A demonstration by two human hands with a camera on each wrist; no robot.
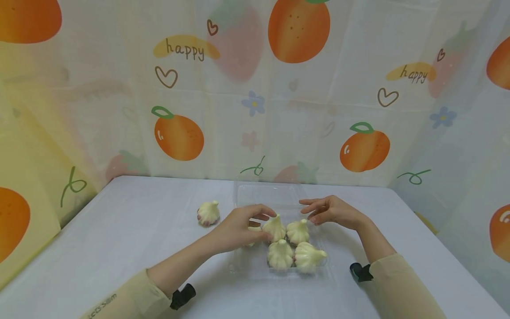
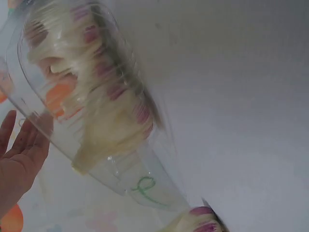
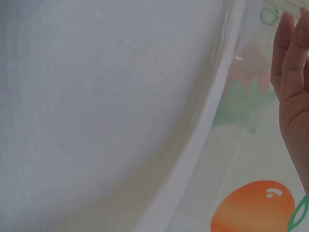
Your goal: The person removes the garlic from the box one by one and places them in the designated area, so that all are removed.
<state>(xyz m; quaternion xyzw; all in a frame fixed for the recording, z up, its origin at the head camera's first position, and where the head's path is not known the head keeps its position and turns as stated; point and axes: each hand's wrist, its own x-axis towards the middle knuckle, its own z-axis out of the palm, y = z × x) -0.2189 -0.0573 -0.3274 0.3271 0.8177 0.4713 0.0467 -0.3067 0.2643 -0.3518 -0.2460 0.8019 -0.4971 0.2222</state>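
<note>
Several pale garlic bulbs (image 1: 280, 255) sit in a clear plastic box (image 1: 255, 269), its lid (image 1: 267, 195) folded back behind it. My left hand (image 1: 243, 226) arches over the box's left side. Its thumb and fingertips are beside the back-left garlic bulb (image 1: 274, 228), and in the left wrist view the fingers look loose. Another bulb is partly hidden under this hand. My right hand (image 1: 334, 212) hovers at the box's back-right corner, fingers relaxed with nothing in them. One loose garlic bulb (image 1: 208, 214) with purple patches lies on the table left of the box.
A white-covered table (image 1: 131, 239) carries everything. Behind it hangs a curtain (image 1: 223, 110) printed with oranges and strawberries. Dark wrist cameras (image 1: 183, 297) show below both beige sleeves.
</note>
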